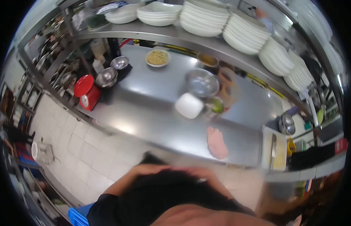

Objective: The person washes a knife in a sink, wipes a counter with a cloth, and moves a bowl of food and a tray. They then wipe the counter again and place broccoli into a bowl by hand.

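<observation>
Both of my hands are drawn in at my waist against dark clothing. My left hand point(150, 169) lies along the front of the cloth, its fingers blurred together. Motion smears my right hand point(198, 173), close beside it, and its fingers do not show clearly. I cannot make out anything held in either one. Just beyond them, near the counter's front edge, lies a flat, pale pink piece of what looks like raw meat point(217, 143). Farther back stand a white square container point(189, 106), a metal mixing bowl point(202, 83) and a small container with green contents point(215, 106).
The steel counter point(153, 113) bears a plate of yellowish food point(157, 58), a red scale point(87, 92) and small metal bowls point(107, 77). A knife point(273, 150) lies on a white cutting board point(281, 150) at right. Stacked white dishes point(203, 19) line the overhead shelf point(164, 38).
</observation>
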Demonstrator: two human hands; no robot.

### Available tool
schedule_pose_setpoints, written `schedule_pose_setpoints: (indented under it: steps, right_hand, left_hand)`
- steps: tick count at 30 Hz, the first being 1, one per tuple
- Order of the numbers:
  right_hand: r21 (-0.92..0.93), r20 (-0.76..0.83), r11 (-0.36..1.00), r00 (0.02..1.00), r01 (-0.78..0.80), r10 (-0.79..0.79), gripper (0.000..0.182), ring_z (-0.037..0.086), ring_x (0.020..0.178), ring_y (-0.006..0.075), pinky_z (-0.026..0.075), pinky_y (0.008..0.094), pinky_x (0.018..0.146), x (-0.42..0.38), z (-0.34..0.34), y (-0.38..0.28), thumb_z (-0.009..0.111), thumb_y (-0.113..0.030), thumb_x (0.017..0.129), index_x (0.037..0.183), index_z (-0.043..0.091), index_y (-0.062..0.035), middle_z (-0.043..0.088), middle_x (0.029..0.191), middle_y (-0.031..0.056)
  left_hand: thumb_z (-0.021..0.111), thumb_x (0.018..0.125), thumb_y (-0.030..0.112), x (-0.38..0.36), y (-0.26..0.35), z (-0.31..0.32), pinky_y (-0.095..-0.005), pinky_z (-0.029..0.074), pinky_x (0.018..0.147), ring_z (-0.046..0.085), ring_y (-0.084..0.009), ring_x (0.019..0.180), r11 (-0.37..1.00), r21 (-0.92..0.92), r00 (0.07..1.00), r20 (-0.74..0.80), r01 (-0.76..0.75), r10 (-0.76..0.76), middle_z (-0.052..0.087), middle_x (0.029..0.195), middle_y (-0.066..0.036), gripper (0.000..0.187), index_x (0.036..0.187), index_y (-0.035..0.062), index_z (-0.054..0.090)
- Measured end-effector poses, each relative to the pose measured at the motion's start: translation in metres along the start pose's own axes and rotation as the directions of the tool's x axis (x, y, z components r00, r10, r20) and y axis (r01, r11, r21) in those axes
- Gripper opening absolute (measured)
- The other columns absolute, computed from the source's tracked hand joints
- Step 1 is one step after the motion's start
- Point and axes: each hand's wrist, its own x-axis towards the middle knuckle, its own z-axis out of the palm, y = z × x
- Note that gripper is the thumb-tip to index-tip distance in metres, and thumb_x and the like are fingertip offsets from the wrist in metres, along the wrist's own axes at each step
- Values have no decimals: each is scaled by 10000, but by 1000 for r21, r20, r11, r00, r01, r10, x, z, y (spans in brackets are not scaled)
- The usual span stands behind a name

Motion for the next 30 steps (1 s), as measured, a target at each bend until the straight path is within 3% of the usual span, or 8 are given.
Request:
schedule_pose_setpoints:
  steps: [6,13,20,22,24,26,27,30]
  right_hand:
    - [36,0,999,1000,-31,31,469,289,1270,214,185,344,1049,-26,13,25,343,-333,934,1308,381,-51,363,1356,97]
    - [-172,-258,937,932,-304,255,370,472,1125,227,347,283,941,-21,6,51,524,-311,873,1150,549,-67,541,1182,122]
    - [-344,-937,794,120,-502,-329,380,448,1139,337,357,348,950,-43,-46,36,581,-236,788,1118,552,-51,480,1225,184]
    - [-282,-943,741,33,-610,-332,383,436,1142,356,347,360,960,-57,-78,92,558,-255,800,1122,548,-49,464,1238,189]
    - [-340,-874,150,253,-928,-416,398,420,1131,394,337,389,963,-83,-121,174,514,-325,813,1104,550,-56,445,1227,231]
    - [-278,-937,398,156,-874,-313,393,413,1128,398,339,398,955,-73,-128,158,496,-346,818,1082,552,-61,453,1214,225]
    - [-160,-983,625,64,-764,-173,391,405,1125,402,341,407,946,-71,-124,153,478,-367,824,1061,554,-66,461,1201,219]
    - [-53,-997,556,9,-829,-81,371,376,1143,391,333,430,936,-83,-141,175,451,-385,835,1009,553,-75,480,1195,158]
  left_hand:
    - [353,923,427,22,-31,45,-309,216,1036,290,-201,1263,945,-279,982,-27,172,-186,344,1361,-109,573,1302,-2,358]
    - [509,817,509,23,-51,9,-348,359,949,480,-299,1109,568,568,802,-392,596,-450,527,1172,-168,576,1207,86,493]
    - [613,788,326,-16,-148,-102,-288,496,589,622,-150,734,934,114,855,-452,340,-256,627,878,-100,393,1053,38,575]
    - [602,784,281,-36,-152,-140,-291,491,503,621,-170,615,826,-104,625,-604,554,-495,626,824,-122,331,988,20,592]
    - [595,775,257,-83,-195,-186,-298,495,496,612,-195,541,764,471,776,-628,441,-61,619,764,-128,295,945,16,605]
    - [584,770,243,-137,-252,-226,-314,508,486,606,-208,494,760,469,686,-726,450,42,607,689,-125,256,867,7,608]
    - [545,786,225,-171,-304,-256,-353,504,446,600,-240,480,312,850,842,-497,424,210,606,687,-148,233,789,-3,589]
    - [529,845,303,-230,-290,-243,-386,500,462,608,-288,588,692,-443,191,-748,570,-636,599,871,-181,338,945,-20,533]
